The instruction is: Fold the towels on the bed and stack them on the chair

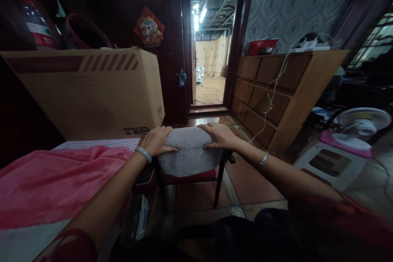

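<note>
A chair (215, 180) with dark legs and a red seat stands in front of me, its back wrapped in a fuzzy light-grey cover (190, 155). My left hand (156, 141) grips the upper left corner of the covered back, thumb on the near side and fingers over the far edge. At the upper right corner my right hand (219, 136) holds it the same way. The far fingertips of both hands are hidden behind the back. A pale bangle (143, 154) is on my left wrist, and a silver bracelet (264, 158) on the right.
To the left are a bed with a pink blanket (80, 172) and a large cardboard box (101, 94). A wooden cabinet (264, 90) with trailing white cables stands right of the open doorway (211, 57). A white fan (364, 125) rests on a plastic stool (334, 159) at far right.
</note>
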The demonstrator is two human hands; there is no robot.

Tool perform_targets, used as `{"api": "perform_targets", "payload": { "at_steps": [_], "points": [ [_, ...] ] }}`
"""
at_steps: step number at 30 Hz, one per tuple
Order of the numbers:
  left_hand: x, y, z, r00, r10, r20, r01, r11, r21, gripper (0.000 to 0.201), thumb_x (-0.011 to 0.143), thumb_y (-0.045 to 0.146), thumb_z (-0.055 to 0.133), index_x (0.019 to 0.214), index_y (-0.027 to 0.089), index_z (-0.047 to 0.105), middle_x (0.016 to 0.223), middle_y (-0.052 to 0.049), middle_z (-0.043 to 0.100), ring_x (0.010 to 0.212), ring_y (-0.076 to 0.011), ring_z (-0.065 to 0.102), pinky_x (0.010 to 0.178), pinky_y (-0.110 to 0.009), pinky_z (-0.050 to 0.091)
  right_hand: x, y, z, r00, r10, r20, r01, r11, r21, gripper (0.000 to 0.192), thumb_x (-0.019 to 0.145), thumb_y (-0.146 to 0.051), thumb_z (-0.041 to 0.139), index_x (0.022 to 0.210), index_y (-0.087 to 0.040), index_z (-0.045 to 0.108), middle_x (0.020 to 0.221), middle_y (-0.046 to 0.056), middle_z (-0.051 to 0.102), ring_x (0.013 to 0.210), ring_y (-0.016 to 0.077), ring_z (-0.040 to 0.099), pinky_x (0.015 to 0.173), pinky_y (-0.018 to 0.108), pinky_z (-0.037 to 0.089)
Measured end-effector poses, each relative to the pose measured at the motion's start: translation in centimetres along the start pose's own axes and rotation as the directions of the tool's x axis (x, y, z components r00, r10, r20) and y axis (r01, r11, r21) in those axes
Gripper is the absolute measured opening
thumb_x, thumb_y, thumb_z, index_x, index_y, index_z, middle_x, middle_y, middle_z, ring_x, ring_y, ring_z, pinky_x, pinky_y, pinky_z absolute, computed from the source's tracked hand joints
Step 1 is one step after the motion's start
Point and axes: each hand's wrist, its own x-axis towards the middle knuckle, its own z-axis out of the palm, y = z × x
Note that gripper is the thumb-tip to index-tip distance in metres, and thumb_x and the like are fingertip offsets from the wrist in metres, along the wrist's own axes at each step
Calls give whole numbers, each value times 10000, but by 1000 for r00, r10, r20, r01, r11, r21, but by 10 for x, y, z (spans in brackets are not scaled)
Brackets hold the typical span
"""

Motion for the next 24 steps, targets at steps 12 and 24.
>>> {"api": "perform_targets", "payload": {
  "at_steps": [12,24],
  "points": [
    [16,40,-36,984,174,-25,-173,984,38,921,696,701,729,1417,198,458,1399,-155,557,1252,-341,517,1066,-484,334,7,-21,-15,993,-83,-82,82,997,-10,1009,763,-737,670,1547,-212,314,1350,165,556,1209,360,492,1010,478,327],
    [27,57,-8,997,68,37,-72,992,105,683,741,687,707,1196,203,547,1065,-99,666,994,-289,625,833,-377,454,9,-29,0,999,20,-35,-24,990,-135,641,835,-600,669,1291,-169,534,1035,120,628,892,270,563,690,326,308]
  ]
}}
